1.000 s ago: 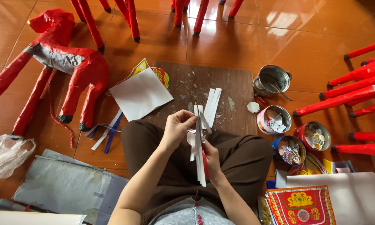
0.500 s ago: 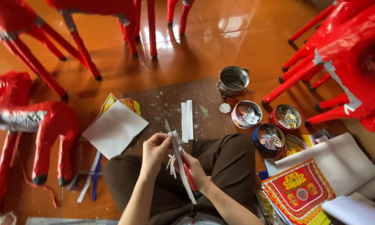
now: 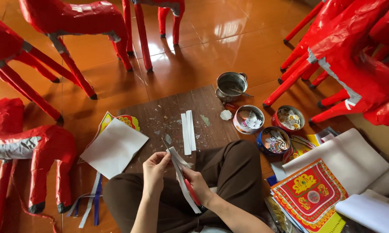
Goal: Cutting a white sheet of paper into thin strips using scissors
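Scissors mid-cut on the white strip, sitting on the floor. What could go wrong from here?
1. The left hand pinches the white paper strip close to the red-handled scissors in the right hand; fingers could get nicked.
2. The long, limp strip may sag, so the cut could wander.

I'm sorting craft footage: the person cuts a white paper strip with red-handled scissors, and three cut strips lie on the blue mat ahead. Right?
Not quite. The head view shows the mat is dark brown, not blue. The rest holds: the right hand works the red-handled scissors on a white paper strip held by the left hand, with cut strips ahead.
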